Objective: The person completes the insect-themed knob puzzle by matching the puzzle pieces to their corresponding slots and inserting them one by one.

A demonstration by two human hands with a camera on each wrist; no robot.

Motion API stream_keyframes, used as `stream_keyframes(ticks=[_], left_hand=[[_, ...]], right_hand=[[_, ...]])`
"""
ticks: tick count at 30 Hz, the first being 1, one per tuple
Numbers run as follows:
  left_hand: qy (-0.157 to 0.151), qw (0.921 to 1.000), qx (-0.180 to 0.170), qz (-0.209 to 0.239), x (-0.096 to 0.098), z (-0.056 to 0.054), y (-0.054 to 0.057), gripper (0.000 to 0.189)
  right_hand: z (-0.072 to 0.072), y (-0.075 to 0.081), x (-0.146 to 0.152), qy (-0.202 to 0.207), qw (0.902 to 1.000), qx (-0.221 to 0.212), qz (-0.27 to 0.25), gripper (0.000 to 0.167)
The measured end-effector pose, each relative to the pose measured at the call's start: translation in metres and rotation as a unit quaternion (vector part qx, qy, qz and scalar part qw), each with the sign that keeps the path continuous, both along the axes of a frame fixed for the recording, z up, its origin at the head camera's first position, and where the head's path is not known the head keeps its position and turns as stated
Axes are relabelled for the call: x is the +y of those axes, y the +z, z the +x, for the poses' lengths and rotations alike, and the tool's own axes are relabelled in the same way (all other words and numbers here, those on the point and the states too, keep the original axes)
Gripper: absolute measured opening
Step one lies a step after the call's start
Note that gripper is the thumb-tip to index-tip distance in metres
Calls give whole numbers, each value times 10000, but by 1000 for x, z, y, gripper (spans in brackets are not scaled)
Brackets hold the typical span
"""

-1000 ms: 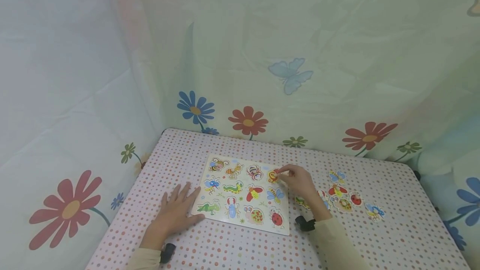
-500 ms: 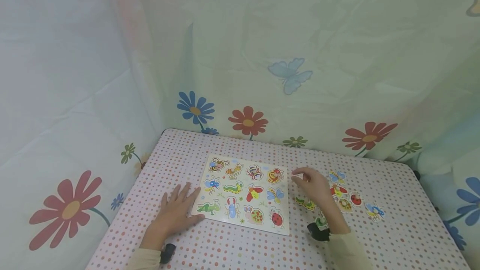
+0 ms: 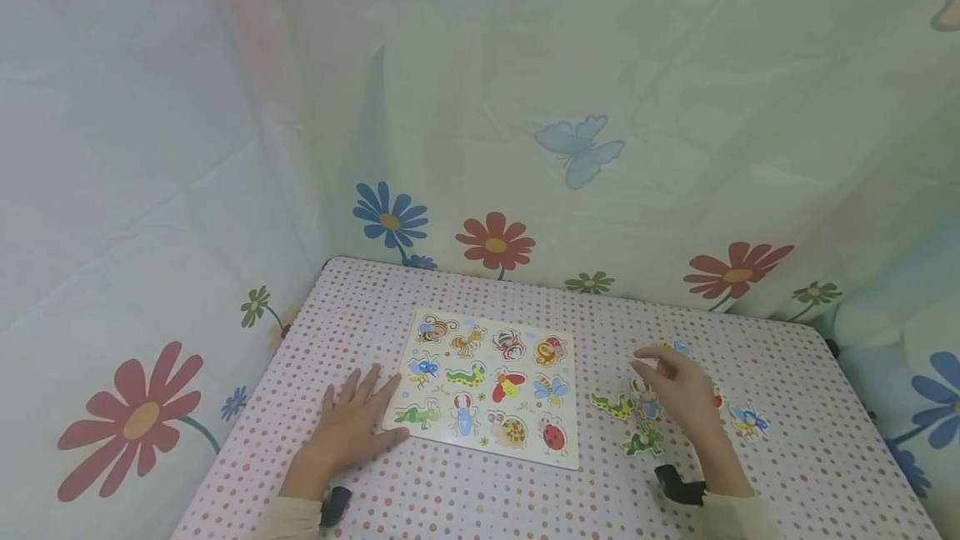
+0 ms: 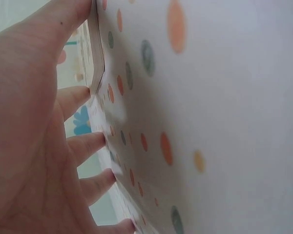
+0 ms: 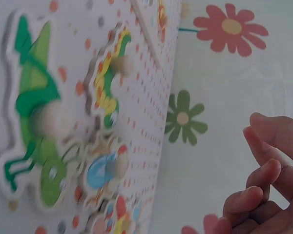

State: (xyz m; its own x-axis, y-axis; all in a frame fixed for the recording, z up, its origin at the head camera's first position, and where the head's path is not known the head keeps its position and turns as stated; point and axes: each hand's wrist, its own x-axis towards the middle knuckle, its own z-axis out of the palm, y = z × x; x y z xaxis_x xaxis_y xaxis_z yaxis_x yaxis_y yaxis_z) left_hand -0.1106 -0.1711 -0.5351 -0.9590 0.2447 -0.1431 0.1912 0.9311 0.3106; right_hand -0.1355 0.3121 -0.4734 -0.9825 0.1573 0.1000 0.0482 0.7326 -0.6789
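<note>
A wooden insect puzzle board (image 3: 566,457) lies on the dotted table. My left hand (image 3: 356,423) rests spread at its left side, thumb along the front edge. In the left wrist view, the index fingertip (image 4: 82,95) is right at the corner of the board (image 4: 96,53), other fingertips down on the cloth. My right hand (image 3: 686,394) hovers over the loose pieces right of the board, fingers loosely bent and holding nothing. Below and left of it lie a grasshopper piece (image 5: 27,97), a caterpillar piece (image 5: 102,80) and a blue beetle piece (image 5: 98,173), each with a knob.
A blue mosquito piece (image 3: 748,422) lies farther right, and a blue-winged piece (image 3: 680,347) shows behind the right hand, which hides others. Flower-printed fabric (image 3: 450,148) rises at the table's back and left sides. Black wrist devices (image 3: 678,486) sit at both cuffs.
My right hand has left the red-and-yellow insect at the board's upper right corner and moved right over the loose pieces, uncovering the caterpillar and grasshopper. The left hand has not moved.
</note>
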Motion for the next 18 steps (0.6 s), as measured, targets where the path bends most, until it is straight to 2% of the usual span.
stream_keyframes(ticks=[7, 14, 18], left_hand=[[4, 10000, 1, 60, 0, 0, 0, 87], [-1, 10000, -20, 84, 0, 1, 1, 87], [6, 9999, -38, 104, 0, 1, 1, 88]], right_hand=[[15, -5, 32, -457, 9988, 75, -186, 38], [26, -14, 64, -1410, 9896, -261, -88, 41], [29, -19, 83, -1769, 9833, -433, -21, 42]])
